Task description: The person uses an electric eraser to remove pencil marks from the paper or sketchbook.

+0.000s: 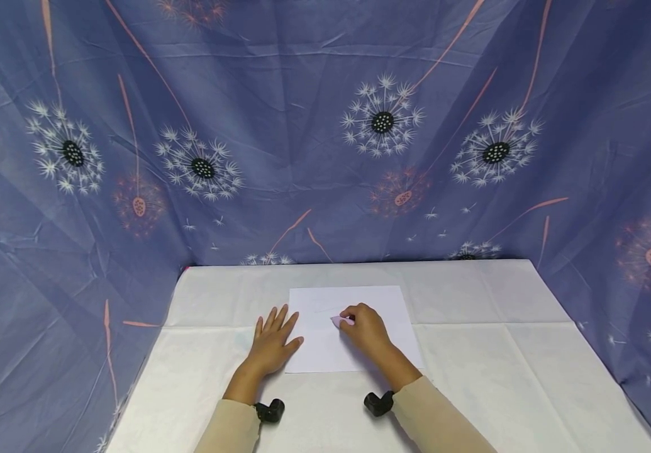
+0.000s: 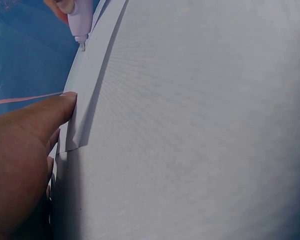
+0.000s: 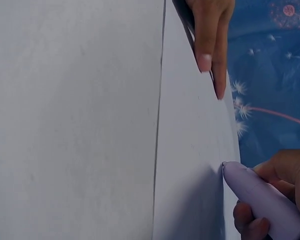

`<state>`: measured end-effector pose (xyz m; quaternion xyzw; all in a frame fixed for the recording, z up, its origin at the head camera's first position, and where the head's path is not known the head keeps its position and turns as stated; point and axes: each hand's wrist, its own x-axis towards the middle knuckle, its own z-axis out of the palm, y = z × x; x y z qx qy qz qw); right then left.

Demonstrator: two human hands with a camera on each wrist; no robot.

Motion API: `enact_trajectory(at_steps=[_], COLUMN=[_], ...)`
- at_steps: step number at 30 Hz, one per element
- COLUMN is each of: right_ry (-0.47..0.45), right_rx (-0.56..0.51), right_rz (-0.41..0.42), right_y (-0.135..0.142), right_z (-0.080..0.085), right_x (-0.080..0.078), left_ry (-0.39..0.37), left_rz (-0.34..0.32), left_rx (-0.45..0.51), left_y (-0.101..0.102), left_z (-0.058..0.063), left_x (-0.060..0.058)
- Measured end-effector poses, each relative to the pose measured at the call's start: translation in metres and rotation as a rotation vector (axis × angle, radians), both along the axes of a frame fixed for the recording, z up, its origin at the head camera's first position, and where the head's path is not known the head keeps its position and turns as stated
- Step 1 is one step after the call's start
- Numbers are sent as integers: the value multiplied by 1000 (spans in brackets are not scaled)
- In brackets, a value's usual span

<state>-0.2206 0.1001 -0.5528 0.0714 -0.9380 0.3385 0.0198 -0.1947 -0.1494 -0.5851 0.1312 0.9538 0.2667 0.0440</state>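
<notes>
A white sheet of paper [image 1: 325,352] lies on the white-covered table. In my right hand [image 1: 367,330] I grip a lilac bottle-shaped pen [image 3: 260,197] with a narrow neck and a small metal tip. Its tip touches or hovers just over the paper; I cannot tell which. Faint thin lines [image 1: 328,308] show on the sheet left of the tip. My left hand [image 1: 271,346] lies with fingers spread at the paper's left edge, the thumb [image 2: 55,112] resting on the sheet. The left palm's underside is hidden.
A white cloth [image 1: 489,377] with fold creases covers the table. Behind and at both sides hangs a blue curtain [image 1: 291,126] with a dandelion print. Black wrist cameras [image 1: 378,404] sit at both sleeve cuffs.
</notes>
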Motion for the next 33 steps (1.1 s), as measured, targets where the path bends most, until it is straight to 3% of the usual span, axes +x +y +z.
enact_trajectory(at_steps=[10, 20, 29, 33], right_ry=[-14, -15, -13, -11], right_rx=[17, 12, 22, 21], right_rz=[-45, -11, -30, -18], right_y=[13, 6, 7, 5], right_z=[1, 2, 2, 3], right_x=[-4, -2, -3, -3], left_ry=[8, 36, 18, 46], left_rz=[0, -5, -6, -11], left_rx=[8, 36, 7, 37], left_y=[-1, 0, 0, 0], left_z=[2, -4, 0, -2], left_x=[2, 1, 0, 1])
